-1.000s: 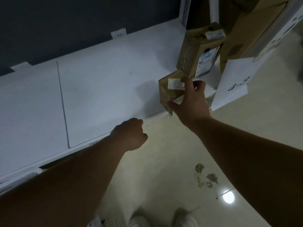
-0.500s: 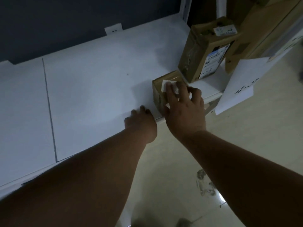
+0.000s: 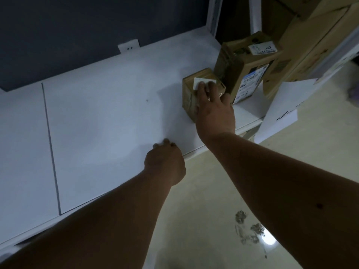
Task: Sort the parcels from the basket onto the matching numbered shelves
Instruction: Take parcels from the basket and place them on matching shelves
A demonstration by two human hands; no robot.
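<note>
A small brown cardboard parcel [image 3: 189,94] with a white label stands on the white shelf [image 3: 108,117], near its right end. My right hand [image 3: 213,111] lies over the parcel's top and front, fingers on the label, thumb at its right side. My left hand [image 3: 165,162] rests at the shelf's front edge, fingers curled down on the board, holding nothing. A taller brown parcel [image 3: 242,66] with a printed label stands right behind the small one. A white paper sign [image 3: 279,113] with a handwritten number hangs at the shelf's right end.
Larger cardboard boxes [image 3: 303,41] lean at the upper right. A dark wall with a white socket [image 3: 128,46] runs behind the shelf. A white upright post [image 3: 212,14] stands at the back right. Below lies a pale floor [image 3: 204,230] with a dark stain.
My right hand has carried the small parcel from the shelf's edge further onto the board, beside the tall parcel. My left hand has come up to rest on the shelf's front edge.
</note>
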